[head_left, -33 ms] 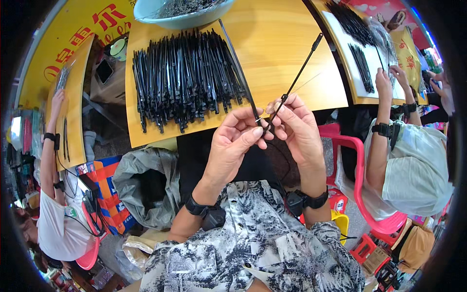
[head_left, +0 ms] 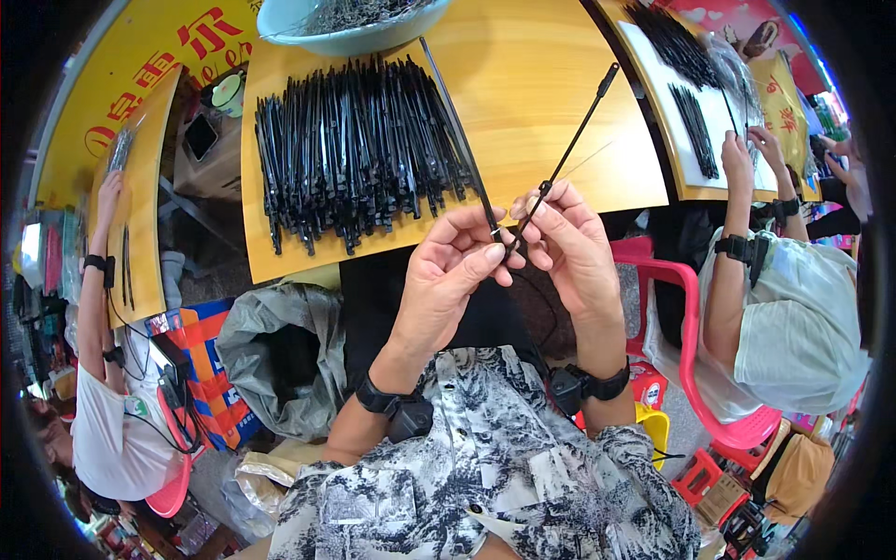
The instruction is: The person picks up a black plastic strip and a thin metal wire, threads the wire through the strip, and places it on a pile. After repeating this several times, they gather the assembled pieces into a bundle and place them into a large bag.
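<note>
Both of my hands meet just in front of the table's near edge. Between the fingers of my left hand (head_left: pixel 453 266) is the lower end of a long black rod (head_left: pixel 458 131), which slants up and left along the pile. My right hand (head_left: pixel 574 243) pinches a thinner black rod (head_left: pixel 581 131) with a thick tip, leaning up and right; a small knob sits on it by my fingers. The two lower ends come together at my fingertips, where a small pale bit shows. Whether they are joined I cannot tell. A broad pile of similar black rods (head_left: pixel 359 140) lies to the left.
A pale blue bowl (head_left: pixel 364 35) of thin dark pieces stands at the yellow table's (head_left: pixel 551 47) far edge. A grey sack (head_left: pixel 280 355) is below left. A pink chair (head_left: pixel 691 327) and a person (head_left: pixel 784 308) are at right; another person (head_left: pixel 121 420) works at left.
</note>
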`<state>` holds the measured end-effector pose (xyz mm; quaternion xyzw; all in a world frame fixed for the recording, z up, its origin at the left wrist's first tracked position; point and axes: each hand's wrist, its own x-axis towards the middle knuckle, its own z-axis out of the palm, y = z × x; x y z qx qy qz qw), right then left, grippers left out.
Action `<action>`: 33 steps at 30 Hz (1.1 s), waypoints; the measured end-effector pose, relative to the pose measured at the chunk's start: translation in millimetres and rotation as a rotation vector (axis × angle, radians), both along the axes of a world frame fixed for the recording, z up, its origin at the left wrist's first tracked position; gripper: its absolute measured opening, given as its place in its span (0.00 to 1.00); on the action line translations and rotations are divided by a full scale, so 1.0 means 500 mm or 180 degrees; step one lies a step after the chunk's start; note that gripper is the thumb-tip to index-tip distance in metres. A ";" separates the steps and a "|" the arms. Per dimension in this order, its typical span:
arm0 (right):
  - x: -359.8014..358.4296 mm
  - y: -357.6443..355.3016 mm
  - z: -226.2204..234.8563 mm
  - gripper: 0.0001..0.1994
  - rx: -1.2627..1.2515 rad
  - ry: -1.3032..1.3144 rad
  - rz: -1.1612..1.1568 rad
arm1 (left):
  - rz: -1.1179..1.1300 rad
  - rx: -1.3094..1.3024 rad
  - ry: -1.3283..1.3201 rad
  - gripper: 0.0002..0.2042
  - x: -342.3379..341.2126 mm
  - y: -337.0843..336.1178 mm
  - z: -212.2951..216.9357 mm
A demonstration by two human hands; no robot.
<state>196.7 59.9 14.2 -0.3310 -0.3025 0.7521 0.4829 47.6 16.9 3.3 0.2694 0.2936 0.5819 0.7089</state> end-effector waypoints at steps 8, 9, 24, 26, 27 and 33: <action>0.006 0.006 -0.016 0.05 -0.0301 0.0316 0.0268 | -0.0044 -0.0049 -0.0162 0.15 0.003 -0.002 0.003; 0.007 0.008 -0.019 0.05 -0.0363 0.0439 0.0351 | -0.0072 -0.0033 -0.0212 0.15 0.003 -0.002 0.004; 0.006 0.010 -0.006 0.05 -0.0598 0.0468 0.0454 | -0.0140 0.0143 -0.0473 0.13 -0.004 -0.001 -0.009; 0.004 0.011 0.000 0.05 -0.0574 0.0441 0.0451 | -0.0123 0.0137 -0.0449 0.13 -0.008 0.000 -0.007; 0.003 0.011 0.002 0.05 -0.0543 0.0419 0.0446 | -0.0109 0.0138 -0.0420 0.13 -0.009 0.001 -0.006; -0.001 0.014 -0.006 0.05 -0.0519 0.0431 0.0565 | -0.0099 0.0172 -0.0410 0.12 -0.008 -0.001 -0.012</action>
